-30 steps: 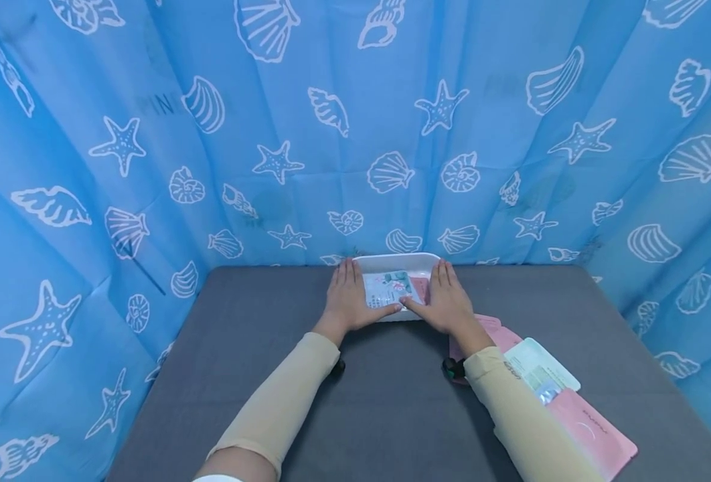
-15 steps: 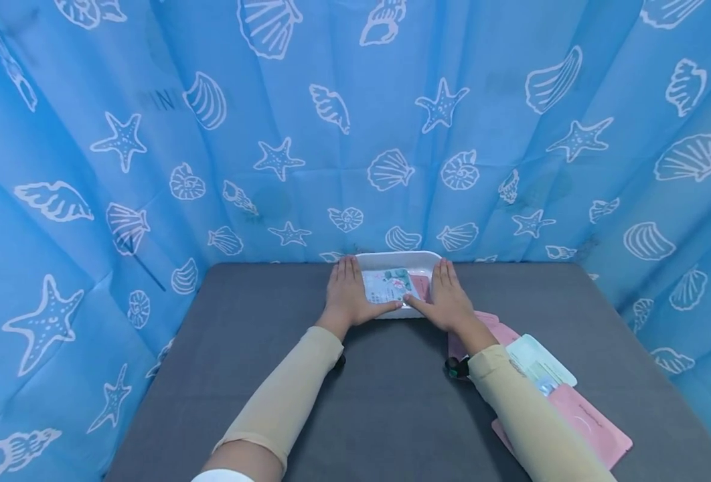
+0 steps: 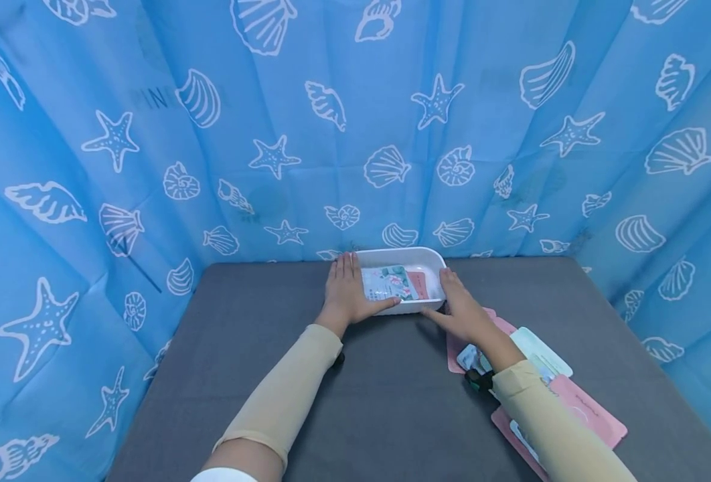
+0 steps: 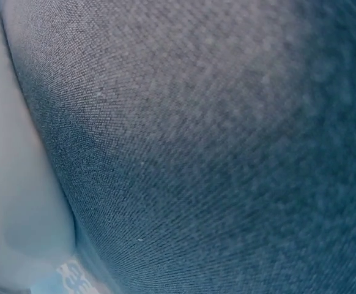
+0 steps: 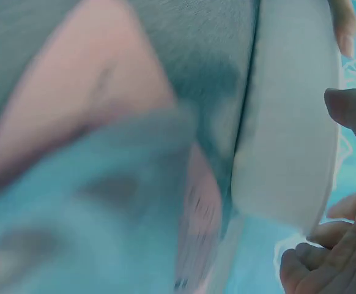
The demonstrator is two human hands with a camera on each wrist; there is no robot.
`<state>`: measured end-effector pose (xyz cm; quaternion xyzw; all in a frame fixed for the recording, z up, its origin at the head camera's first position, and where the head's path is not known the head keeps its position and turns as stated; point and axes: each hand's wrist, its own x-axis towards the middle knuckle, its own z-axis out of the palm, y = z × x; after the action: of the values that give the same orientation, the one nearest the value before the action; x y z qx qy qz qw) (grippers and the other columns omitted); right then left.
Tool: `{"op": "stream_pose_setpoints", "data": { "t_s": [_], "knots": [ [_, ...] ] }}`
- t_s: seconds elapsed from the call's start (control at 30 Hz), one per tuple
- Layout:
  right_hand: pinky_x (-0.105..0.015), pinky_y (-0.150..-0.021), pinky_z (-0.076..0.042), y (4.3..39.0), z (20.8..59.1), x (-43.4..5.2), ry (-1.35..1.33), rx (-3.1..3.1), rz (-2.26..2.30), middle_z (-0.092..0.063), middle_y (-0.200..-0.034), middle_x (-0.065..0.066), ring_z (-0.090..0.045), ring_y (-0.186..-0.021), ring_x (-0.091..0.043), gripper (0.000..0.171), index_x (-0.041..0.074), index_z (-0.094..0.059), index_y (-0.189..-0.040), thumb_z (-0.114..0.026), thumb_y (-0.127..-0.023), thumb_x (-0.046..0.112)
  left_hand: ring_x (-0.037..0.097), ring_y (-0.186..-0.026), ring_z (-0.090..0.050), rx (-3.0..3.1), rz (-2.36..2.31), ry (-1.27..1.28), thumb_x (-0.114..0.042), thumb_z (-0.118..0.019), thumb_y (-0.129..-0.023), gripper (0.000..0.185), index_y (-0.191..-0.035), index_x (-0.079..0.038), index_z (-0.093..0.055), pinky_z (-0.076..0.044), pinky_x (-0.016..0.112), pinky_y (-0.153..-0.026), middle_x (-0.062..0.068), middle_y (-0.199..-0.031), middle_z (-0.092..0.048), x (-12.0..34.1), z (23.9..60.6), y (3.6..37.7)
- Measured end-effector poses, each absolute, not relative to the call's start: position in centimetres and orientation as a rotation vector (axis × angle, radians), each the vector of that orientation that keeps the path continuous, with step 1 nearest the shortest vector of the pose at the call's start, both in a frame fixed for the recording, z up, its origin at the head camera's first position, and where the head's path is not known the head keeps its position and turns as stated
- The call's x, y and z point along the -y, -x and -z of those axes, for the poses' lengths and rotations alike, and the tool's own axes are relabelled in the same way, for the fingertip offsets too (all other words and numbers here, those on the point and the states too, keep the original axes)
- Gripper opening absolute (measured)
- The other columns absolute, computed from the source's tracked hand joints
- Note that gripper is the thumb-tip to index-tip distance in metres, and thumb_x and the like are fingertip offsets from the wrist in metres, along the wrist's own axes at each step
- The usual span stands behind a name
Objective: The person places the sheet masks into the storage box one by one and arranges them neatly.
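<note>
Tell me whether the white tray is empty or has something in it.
Not empty. The white tray holds flat packets: a pale floral packet lies over a pink packet. How many lie beneath, cannot tell.

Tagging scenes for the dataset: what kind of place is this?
Probably a staged recording booth, not a home or shop: a blue seashell-print curtain closes in a grey table, which bears only a white tray and flat packets.
</note>
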<state>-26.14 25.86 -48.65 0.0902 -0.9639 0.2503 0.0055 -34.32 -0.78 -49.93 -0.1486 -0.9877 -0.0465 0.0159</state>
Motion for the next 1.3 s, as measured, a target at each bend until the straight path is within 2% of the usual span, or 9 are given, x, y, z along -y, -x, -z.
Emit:
{"op": "stream_pose_setpoints", "data": {
  "t_s": [0.13, 0.27, 0.43, 0.53, 0.67, 0.73, 0.83, 0.97, 1.3],
  "knots": [
    [-0.074, -0.121, -0.027, 24.4, 47.7, -27.7, -0.222, 2.975, -0.891, -0.029, -0.172, -0.027, -0.025, -0.159, -0.053, 0.088, 0.002, -0.027, -0.167, -0.067, -0.103, 0.047, 0.033, -0.168, -0.008, 3.064, 0.164, 0.459, -0.105, -0.041, -0.074, 0.147, -0.17, -0.001, -0.002, -0.012, 0.047, -0.136, 0.02, -0.179, -0.008, 0.7, 49.7, 34.2],
    [-0.072, -0.112, -0.043, 22.5, 47.0, -29.9, -0.164, 2.854, -0.951, -0.059, -0.151, -0.027, -0.052, -0.142, -0.051, 0.063, 0.0, -0.052, -0.154, -0.064, -0.106, 0.039, 0.034, -0.167, -0.01, 3.054, 0.184, 0.465, -0.104, -0.043, -0.075, 0.145, -0.17, -0.001, -0.004, -0.013, 0.048, -0.136, 0.021, -0.179, -0.01, 0.7, 49.3, 34.0],
    [-0.064, -0.098, -0.056, 20.1, 46.6, -32.5, -0.167, 2.727, -0.975, -0.072, -0.127, -0.025, -0.069, -0.116, -0.043, 0.045, -0.005, -0.065, -0.138, -0.065, -0.107, 0.027, 0.034, -0.167, -0.009, 3.056, 0.19, 0.463, -0.103, -0.042, -0.075, 0.144, -0.17, -0.002, -0.003, -0.012, 0.048, -0.136, 0.02, -0.179, -0.009, 0.7, 49.2, 33.9],
    [-0.049, -0.088, -0.062, 18.3, 46.4, -33.6, -0.099, 2.731, -0.944, -0.075, -0.121, -0.023, -0.071, -0.109, -0.04, 0.043, -0.002, -0.068, -0.135, -0.066, -0.106, 0.03, 0.034, -0.168, -0.009, 3.063, 0.187, 0.465, -0.103, -0.042, -0.075, 0.144, -0.17, -0.002, -0.003, -0.012, 0.048, -0.136, 0.02, -0.179, -0.009, 0.6, 49.2, 34.0],
    [-0.035, -0.076, -0.056, 15.9, 46.4, -34.8, 0.046, 2.775, -0.867, -0.076, -0.117, -0.021, -0.072, -0.105, -0.04, 0.047, 0.0, -0.069, -0.134, -0.064, -0.106, 0.039, 0.035, -0.167, -0.009, 3.067, 0.18, 0.471, -0.103, -0.041, -0.076, 0.143, -0.17, -0.003, -0.003, -0.011, 0.049, -0.136, 0.02, -0.179, -0.008, 0.6, 49.3, 33.9],
    [-0.036, -0.075, -0.056, 14.8, 46.5, -35.2, 0.111, 2.794, -0.835, -0.076, -0.116, -0.02, -0.072, -0.104, -0.041, 0.05, 0.001, -0.069, -0.134, -0.064, -0.106, 0.042, 0.035, -0.167, -0.009, 3.066, 0.178, 0.468, -0.103, -0.041, -0.076, 0.143, -0.171, -0.004, -0.003, -0.012, 0.049, -0.136, 0.02, -0.179, -0.009, 0.6, 49.3, 33.9],
    [-0.046, -0.077, -0.059, 13.4, 46.7, -36.0, 0.192, 2.834, -0.805, -0.075, -0.116, -0.021, -0.072, -0.105, -0.042, 0.054, -0.001, -0.068, -0.134, -0.063, -0.106, 0.045, 0.035, -0.167, -0.01, 3.061, 0.172, 0.47, -0.104, -0.04, -0.076, 0.143, -0.171, -0.004, -0.003, -0.013, 0.049, -0.135, 0.02, -0.179, -0.009, 0.6, 49.5, 33.9],
    [-0.06, -0.083, -0.058, 11.9, 47.0, -37.3, 0.279, 2.914, -0.804, -0.074, -0.12, -0.025, -0.07, -0.109, -0.046, 0.063, -0.004, -0.065, -0.137, -0.062, -0.105, 0.05, 0.036, -0.167, -0.01, 3.066, 0.171, 0.482, -0.104, -0.039, -0.076, 0.143, -0.171, -0.004, -0.003, -0.013, 0.05, -0.135, 0.021, -0.179, -0.009, 0.7, 49.7, 33.9],
    [-0.068, -0.09, -0.054, 10.1, 47.3, -40.1, 0.309, 3.097, -0.832, -0.06, -0.138, -0.039, -0.062, -0.121, -0.058, 0.08, -0.012, -0.05, -0.147, -0.058, -0.106, 0.056, 0.038, -0.167, -0.009, 3.063, 0.2, 0.479, -0.103, -0.041, -0.077, 0.14, -0.171, -0.004, -0.008, -0.014, 0.051, -0.135, 0.022, -0.178, -0.008, 1.1, 49.6, 33.9]
  ]
}}
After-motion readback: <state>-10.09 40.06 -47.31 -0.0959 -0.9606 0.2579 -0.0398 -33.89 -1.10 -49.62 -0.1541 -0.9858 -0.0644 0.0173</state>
